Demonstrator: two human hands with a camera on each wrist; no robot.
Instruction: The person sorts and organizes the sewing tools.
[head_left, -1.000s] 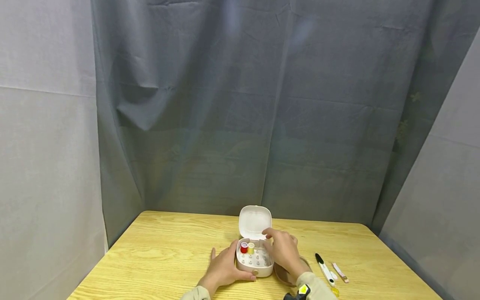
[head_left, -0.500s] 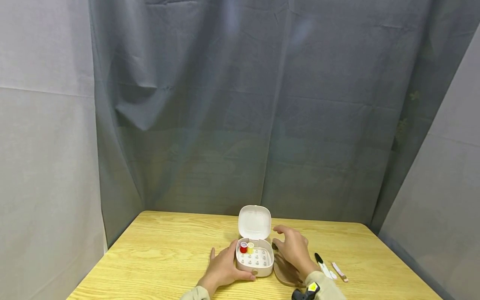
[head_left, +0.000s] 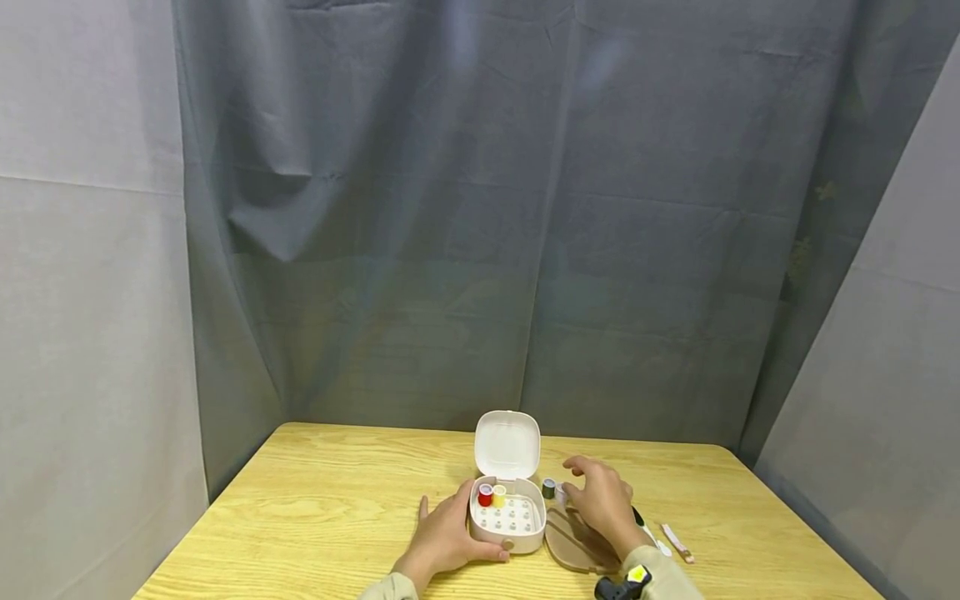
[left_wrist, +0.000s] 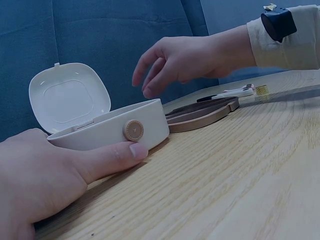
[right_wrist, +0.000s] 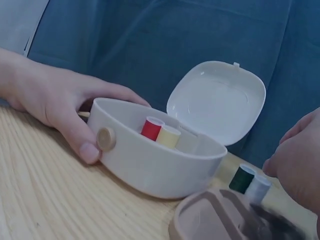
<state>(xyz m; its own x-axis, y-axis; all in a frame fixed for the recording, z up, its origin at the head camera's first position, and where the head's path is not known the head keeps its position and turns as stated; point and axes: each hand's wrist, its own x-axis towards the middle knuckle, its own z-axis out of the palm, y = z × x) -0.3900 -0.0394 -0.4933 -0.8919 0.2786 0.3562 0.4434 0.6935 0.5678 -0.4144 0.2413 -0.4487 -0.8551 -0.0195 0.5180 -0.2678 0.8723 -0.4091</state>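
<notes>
My left hand grips the left side of a white sewing box, its thumb along the front beside a round brown button. The box's lid stands raised at the back. Inside, a red thread spool and a yellow thread spool stand side by side among rows of small pegs. Right of the box, my right hand hovers with fingers apart, holding nothing visible. Close to its thumb stands a white thread spool, next to a dark green thread spool.
A brown tray with compartments lies right of the box, partly under my right forearm. Further right are white thread snips with a black tip and a small pale strip. A grey curtain hangs behind the table.
My right hand has moved right, from over the box's edge to beside the spools. The green and white spools have come into sight. The left hand keeps its hold.
</notes>
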